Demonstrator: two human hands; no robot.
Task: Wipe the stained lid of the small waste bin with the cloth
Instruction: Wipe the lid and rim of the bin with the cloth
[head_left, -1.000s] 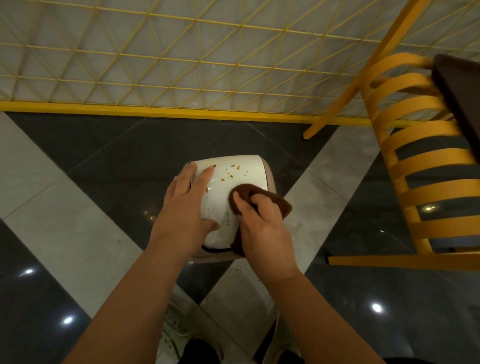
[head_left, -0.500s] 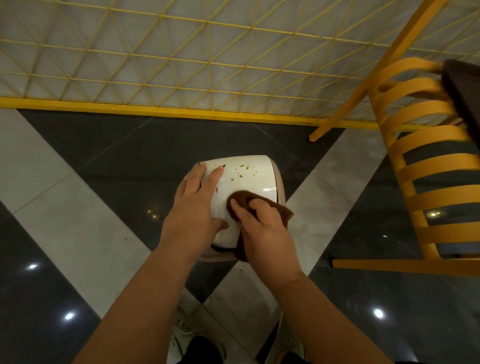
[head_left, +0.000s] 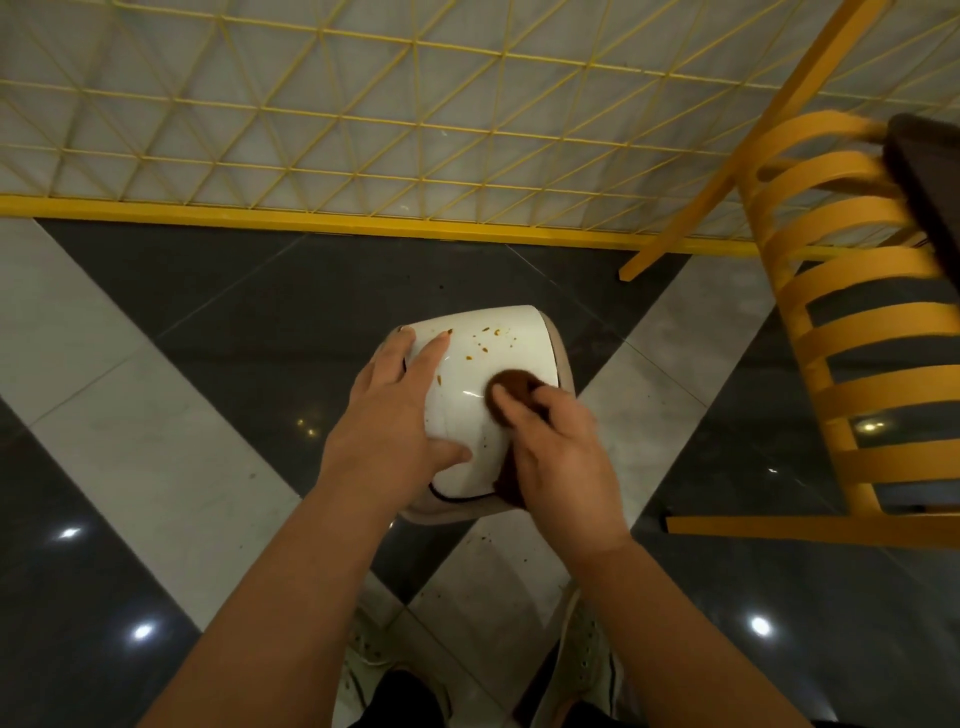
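Note:
A small beige waste bin (head_left: 565, 370) stands on the tiled floor, its white glossy lid (head_left: 488, 358) dotted with orange-brown stains near the far edge. My left hand (head_left: 392, 421) lies flat on the lid's left side, fingers straight, thumb across the near part. My right hand (head_left: 558, 457) grips a dark brown cloth (head_left: 514, 387) and presses it on the lid's right side. Part of the cloth hangs down under my palm at the lid's near right corner.
A yellow slatted chair (head_left: 852, 332) stands close on the right, its base bar (head_left: 810, 530) along the floor. A yellow wire-mesh fence (head_left: 363, 130) with a solid bottom rail runs across behind the bin. My shoes (head_left: 592, 660) are just below the bin.
My right hand has bunched the cloth tighter and slid it a little on the lid's right side. My left hand stays flat on the lid. The camera shifted slightly.

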